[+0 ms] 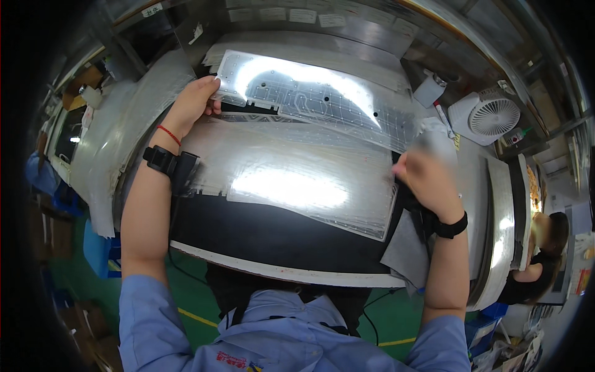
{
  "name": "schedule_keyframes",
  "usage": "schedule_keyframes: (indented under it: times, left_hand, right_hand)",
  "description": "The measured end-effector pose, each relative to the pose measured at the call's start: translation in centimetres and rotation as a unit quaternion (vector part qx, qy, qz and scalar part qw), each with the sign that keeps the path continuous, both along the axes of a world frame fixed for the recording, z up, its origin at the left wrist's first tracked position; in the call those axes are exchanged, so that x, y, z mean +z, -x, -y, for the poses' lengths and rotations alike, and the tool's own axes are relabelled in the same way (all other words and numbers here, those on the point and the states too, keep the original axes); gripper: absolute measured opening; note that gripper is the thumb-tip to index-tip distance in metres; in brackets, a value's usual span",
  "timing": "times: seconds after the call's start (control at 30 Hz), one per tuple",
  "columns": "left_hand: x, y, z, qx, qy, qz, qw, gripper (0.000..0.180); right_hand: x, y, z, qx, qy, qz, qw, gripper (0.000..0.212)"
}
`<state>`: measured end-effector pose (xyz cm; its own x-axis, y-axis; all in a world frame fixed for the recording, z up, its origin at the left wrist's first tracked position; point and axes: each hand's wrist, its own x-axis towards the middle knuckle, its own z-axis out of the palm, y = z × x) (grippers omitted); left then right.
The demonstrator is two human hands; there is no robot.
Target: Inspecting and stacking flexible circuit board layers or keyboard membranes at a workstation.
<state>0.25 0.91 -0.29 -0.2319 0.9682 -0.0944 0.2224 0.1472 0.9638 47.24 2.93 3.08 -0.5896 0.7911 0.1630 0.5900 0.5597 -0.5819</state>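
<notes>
My left hand pinches the left end of a clear plastic sheet, which has printed lines, small dark holes and notches along its near edge. The sheet is tilted up and glares with reflected light. Below it lies a stack of similar clear sheets on the black table mat. My right hand is by the right end of the stack, its fingers curled together. A blurred patch covers part of that hand, so whatever it may hold cannot be made out.
More sheets are piled on the left, at the back and on the right. A white fan, a bottle and a red marker stand at the back right. A grey cloth lies near the front edge. Another person is at far right.
</notes>
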Motion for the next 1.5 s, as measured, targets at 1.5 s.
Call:
schedule_keyframes:
  times: [1.5]
  left_hand:
    - [0.8, -2.9, 1.3, -0.130, 0.041, 0.172, 0.976, 0.034]
  right_hand:
    - [-4.3, -1.9, -4.3, -0.186, 0.214, -0.363, 0.887, 0.011]
